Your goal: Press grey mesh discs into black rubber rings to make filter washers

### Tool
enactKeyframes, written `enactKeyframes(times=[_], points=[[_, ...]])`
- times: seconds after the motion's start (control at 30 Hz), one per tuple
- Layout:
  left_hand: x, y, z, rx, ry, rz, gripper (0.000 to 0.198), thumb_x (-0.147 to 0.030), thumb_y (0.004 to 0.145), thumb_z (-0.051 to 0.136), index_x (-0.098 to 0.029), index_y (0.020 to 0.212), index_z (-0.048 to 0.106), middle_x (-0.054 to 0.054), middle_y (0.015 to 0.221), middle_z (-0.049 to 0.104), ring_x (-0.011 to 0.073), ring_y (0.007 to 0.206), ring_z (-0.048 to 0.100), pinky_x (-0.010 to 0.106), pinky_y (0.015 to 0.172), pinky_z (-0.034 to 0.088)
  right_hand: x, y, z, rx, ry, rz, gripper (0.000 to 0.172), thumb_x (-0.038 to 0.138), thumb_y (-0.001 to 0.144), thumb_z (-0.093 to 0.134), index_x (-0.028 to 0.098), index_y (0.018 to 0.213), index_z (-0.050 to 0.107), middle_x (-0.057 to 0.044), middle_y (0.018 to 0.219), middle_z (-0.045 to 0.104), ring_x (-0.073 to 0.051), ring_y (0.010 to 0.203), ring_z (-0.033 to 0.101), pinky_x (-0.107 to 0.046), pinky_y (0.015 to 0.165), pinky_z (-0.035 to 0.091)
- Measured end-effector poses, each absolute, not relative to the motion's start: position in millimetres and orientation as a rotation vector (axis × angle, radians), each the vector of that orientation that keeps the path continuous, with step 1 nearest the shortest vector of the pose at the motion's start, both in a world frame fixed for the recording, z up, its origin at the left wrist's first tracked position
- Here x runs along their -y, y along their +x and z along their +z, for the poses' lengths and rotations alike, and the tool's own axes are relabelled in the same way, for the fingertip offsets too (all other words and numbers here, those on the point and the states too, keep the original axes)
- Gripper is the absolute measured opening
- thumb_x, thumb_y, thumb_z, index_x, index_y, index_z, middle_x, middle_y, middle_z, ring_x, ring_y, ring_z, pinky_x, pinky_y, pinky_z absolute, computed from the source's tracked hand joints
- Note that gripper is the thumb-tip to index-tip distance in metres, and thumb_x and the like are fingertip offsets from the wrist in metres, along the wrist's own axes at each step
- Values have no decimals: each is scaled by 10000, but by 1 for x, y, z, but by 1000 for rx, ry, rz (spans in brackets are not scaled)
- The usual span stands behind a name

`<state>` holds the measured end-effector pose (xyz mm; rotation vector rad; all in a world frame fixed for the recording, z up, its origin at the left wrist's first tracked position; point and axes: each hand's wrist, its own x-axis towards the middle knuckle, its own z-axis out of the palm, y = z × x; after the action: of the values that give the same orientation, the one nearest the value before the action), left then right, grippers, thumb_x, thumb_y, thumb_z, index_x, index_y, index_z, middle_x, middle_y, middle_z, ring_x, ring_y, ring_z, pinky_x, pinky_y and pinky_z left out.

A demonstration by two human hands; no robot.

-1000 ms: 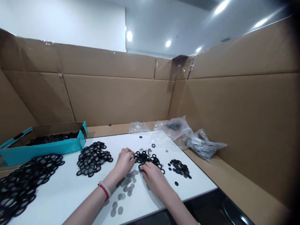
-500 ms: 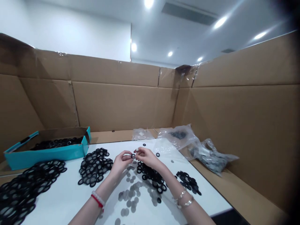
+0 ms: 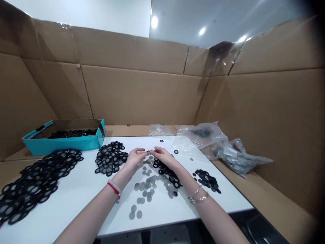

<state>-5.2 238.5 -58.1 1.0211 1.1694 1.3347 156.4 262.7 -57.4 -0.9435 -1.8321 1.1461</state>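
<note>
Between the fingertips of my left hand (image 3: 135, 158) is a small black ring (image 3: 148, 152), seen nearly edge-on. The fingers of my right hand (image 3: 164, 157) are pinched together close against that ring; anything they hold is too small to name. Under and in front of my hands lie loose grey discs (image 3: 146, 185) on the white table (image 3: 83, 206). A pile of black rings (image 3: 169, 174) lies beneath my right hand and forearm. Left of my left hand is a heap of black rings with grey discs in them (image 3: 110, 158).
A larger heap of black rings (image 3: 38, 179) spreads along the left, before a blue box (image 3: 63, 144) of similar parts. Small black pieces (image 3: 208, 180) lie at right. Clear plastic bags (image 3: 203, 134) sit at the back right. Cardboard walls (image 3: 142, 95) enclose the table.
The view has tilted down and shifted slightly left, so more of the table's front edge shows. My hands remain together at the small ring, with only slight finger movement.
</note>
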Motion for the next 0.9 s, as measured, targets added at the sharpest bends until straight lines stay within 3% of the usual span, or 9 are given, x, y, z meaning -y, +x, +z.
enactKeyframes(times=[0.2, 0.33, 0.43, 0.67, 0.9], points=[[-240, -11, -56, -1085, 976, 1319, 361, -263, 570, 778, -135, 874, 631, 43, 702, 672, 117, 612, 597, 243, 639, 458, -257, 149, -58, 1791, -881, 1223, 360, 529, 803, 538, 190, 713, 458, 38, 642, 427, -116, 597, 401, -243, 574, 325], [-237, -9, -52, -982, 1011, 1275, 317, -315, 557, 785, -159, 766, 605, 19, 694, 659, 123, 662, 615, 267, 726, 477, -256, 150, -55, 1779, -844, 1190, 347, 528, 831, 497, 195, 744, 450, 33, 685, 425, -120, 642, 415, -246, 627, 349], [-237, -8, -48, -987, 1061, 1240, 324, -281, 512, 812, -161, 694, 572, 5, 659, 647, 135, 662, 617, 265, 700, 472, -256, 153, -53, 1807, -863, 1149, 369, 528, 862, 443, 195, 703, 424, 43, 658, 386, -114, 619, 383, -246, 615, 333], [-235, -11, -44, -1157, 1137, 1166, 299, -211, 549, 787, -123, 786, 628, 15, 568, 640, 128, 534, 565, 237, 540, 403, -252, 154, -52, 1874, -957, 1008, 330, 467, 873, 461, 200, 691, 395, 49, 673, 366, -119, 627, 354, -248, 589, 289], [-240, -12, -50, -1142, 1096, 1189, 315, -217, 606, 747, -122, 885, 635, 60, 748, 687, 140, 682, 620, 264, 701, 471, -253, 154, -53, 1916, -932, 977, 300, 440, 883, 457, 198, 711, 411, 45, 684, 399, -122, 640, 383, -249, 599, 310]])
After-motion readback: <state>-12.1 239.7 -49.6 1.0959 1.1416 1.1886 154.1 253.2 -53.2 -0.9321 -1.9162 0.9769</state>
